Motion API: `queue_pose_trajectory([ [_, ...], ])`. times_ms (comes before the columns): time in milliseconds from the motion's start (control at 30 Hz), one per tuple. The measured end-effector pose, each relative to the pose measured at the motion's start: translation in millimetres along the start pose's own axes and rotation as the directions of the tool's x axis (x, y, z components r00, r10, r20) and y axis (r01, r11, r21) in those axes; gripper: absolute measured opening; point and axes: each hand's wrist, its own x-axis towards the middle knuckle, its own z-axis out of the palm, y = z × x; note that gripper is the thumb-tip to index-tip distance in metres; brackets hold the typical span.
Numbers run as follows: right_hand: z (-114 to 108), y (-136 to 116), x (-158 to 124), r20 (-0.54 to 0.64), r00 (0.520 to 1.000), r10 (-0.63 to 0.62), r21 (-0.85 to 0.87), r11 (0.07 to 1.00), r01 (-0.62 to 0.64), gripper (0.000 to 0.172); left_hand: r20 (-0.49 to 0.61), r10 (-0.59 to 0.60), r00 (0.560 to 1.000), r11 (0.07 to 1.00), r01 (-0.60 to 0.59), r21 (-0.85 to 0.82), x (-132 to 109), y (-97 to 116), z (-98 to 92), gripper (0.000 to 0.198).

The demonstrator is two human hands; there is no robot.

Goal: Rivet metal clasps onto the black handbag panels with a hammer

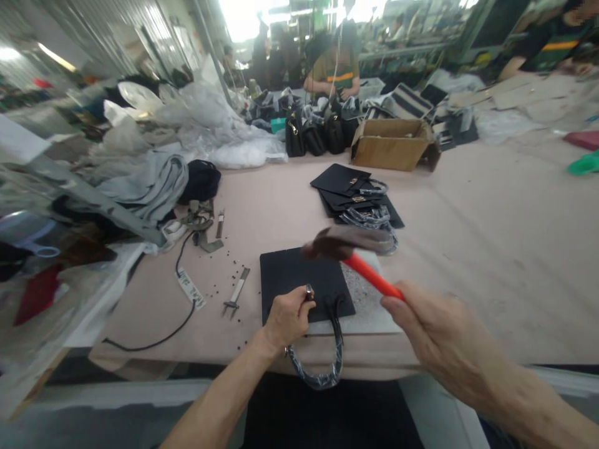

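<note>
My right hand (437, 321) is wrapped round the red handle of a hammer (372, 274), whose blurred metal head hangs above the work. Closed over a black bag panel (299, 274), my left hand (287, 318) grips a short metal punch (309, 292) that stands up out of the fist. What lies under the punch's tip is hidden by the fingers. A bag handle (322, 379) in clear plastic wrap is joined to the panel's near edge and hangs over the table edge. The panel rests partly on a pale board (369, 305).
Stacked black panels with wrapped handles (355, 196) lie farther back. Calipers (235, 293), small dark bits and a black cord (175, 333) are at left. Behind stand black bags (311, 134) and a cardboard box (393, 144). A co-worker (334, 72) sits across the table.
</note>
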Motion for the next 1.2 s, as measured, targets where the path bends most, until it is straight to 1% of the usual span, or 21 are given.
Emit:
queue_pose_trajectory([
  [67, -1, -6, 1, -0.149, 0.989, -0.004, 0.037, 0.999, 0.010, 0.033, 0.003, -0.001, 1.000, 1.000, 0.001, 0.003, -1, -1, 0.3, 0.012],
  [100, -1, -7, 1, -0.153, 0.988, -0.013, 0.031, 0.999, 0.018, 0.034, 0.005, -0.004, 1.000, 1.000, 0.004, 0.003, -1, -2, 0.4, 0.011],
  [167, -1, -6, 0, -0.004, 1.000, -0.024, -0.025, 0.999, 0.024, 0.035, 0.013, -0.016, 1.000, 1.000, 0.016, 0.004, -2, -3, 1.0, 0.011],
  [233, -4, -4, 0, 0.179, 0.984, -0.012, -0.080, 0.996, 0.026, 0.035, 0.015, -0.023, 1.000, 1.000, 0.023, 0.010, -3, -4, 1.8, 0.012],
  [267, -7, -4, 0, 0.189, 0.982, -0.003, -0.087, 0.996, 0.020, 0.035, 0.012, -0.020, 1.000, 1.000, 0.019, 0.014, -3, -4, 2.2, 0.013],
  [333, -12, -7, 1, 0.034, 0.999, 0.020, -0.053, 0.998, -0.018, 0.032, 0.007, -0.003, 1.000, 1.000, 0.002, 0.023, -4, -5, 3.0, 0.013],
  [400, -13, -10, 1, -0.149, 0.988, 0.030, -0.002, 1.000, -0.031, 0.032, 0.003, 0.010, 1.000, 0.999, -0.010, 0.032, -4, -5, 3.4, 0.013],
  [433, -11, -10, 0, -0.154, 0.988, 0.023, 0.007, 1.000, -0.022, 0.033, 0.004, 0.009, 1.000, 0.999, -0.009, 0.037, -4, -5, 3.5, 0.013],
  [500, -5, -6, -4, 0.006, 1.000, 0.006, -0.023, 1.000, -0.006, 0.036, 0.004, -0.001, 1.000, 0.999, 0.001, 0.044, -4, -5, 3.4, 0.013],
  [567, 0, 4, -6, 0.220, 0.973, 0.064, -0.085, 0.995, -0.046, 0.036, 0.006, -0.001, 1.000, 0.999, 0.000, 0.047, -4, -4, 3.1, 0.012],
  [600, 2, 10, -7, 0.265, 0.956, 0.128, -0.110, 0.989, -0.102, 0.036, 0.007, 0.002, 1.000, 0.999, -0.002, 0.047, -4, -4, 2.9, 0.012],
  [700, 5, 32, -8, 0.258, 0.919, 0.299, -0.073, 0.954, -0.290, 0.039, 0.002, 0.014, 1.000, 0.999, -0.014, 0.039, -4, -3, 1.9, 0.013],
  [767, 12, 48, -13, 0.274, 0.864, 0.423, 0.013, 0.897, -0.443, 0.040, 0.002, 0.006, 1.000, 1.000, -0.006, 0.024, -4, -3, 1.2, 0.012],
  [800, 18, 57, -18, 0.303, 0.810, 0.502, 0.058, 0.839, -0.541, 0.040, 0.007, 0.002, 1.000, 1.000, -0.002, 0.016, -4, -3, 0.8, 0.012],
  [900, 38, 87, -38, 0.393, 0.583, 0.711, 0.189, 0.558, -0.808, 0.041, 0.016, -0.012, 1.000, 1.000, 0.012, -0.004, -4, -3, -0.8, 0.012],
  [933, 44, 98, -45, 0.391, 0.541, 0.744, 0.211, 0.500, -0.840, 0.042, 0.018, -0.018, 1.000, 1.000, 0.018, -0.010, -4, -3, -1.5, 0.011],
  [967, 48, 109, -51, 0.375, 0.524, 0.765, 0.199, 0.486, -0.851, 0.042, 0.021, -0.025, 0.999, 1.000, 0.025, -0.017, -4, -2, -2.4, 0.011],
  [1000, 51, 119, -55, 0.334, 0.532, 0.778, 0.142, 0.516, -0.845, 0.042, 0.025, -0.034, 0.999, 0.999, 0.035, -0.024, -4, -2, -3.4, 0.011],
  [1033, 53, 127, -57, 0.273, 0.561, 0.782, 0.039, 0.573, -0.818, 0.040, 0.032, -0.046, 0.998, 0.998, 0.047, -0.034, -3, -1, -4.6, 0.011],
  [1133, 56, 137, -55, 0.117, 0.689, 0.715, -0.289, 0.688, -0.665, 0.033, 0.058, -0.078, 0.995, 0.995, 0.082, -0.061, -3, 2, -8.4, 0.012],
  [1200, 63, 127, -47, 0.039, 0.774, 0.632, -0.343, 0.736, -0.584, 0.035, 0.066, -0.097, 0.993, 0.992, 0.102, -0.077, -2, 3, -9.9, 0.013],
])
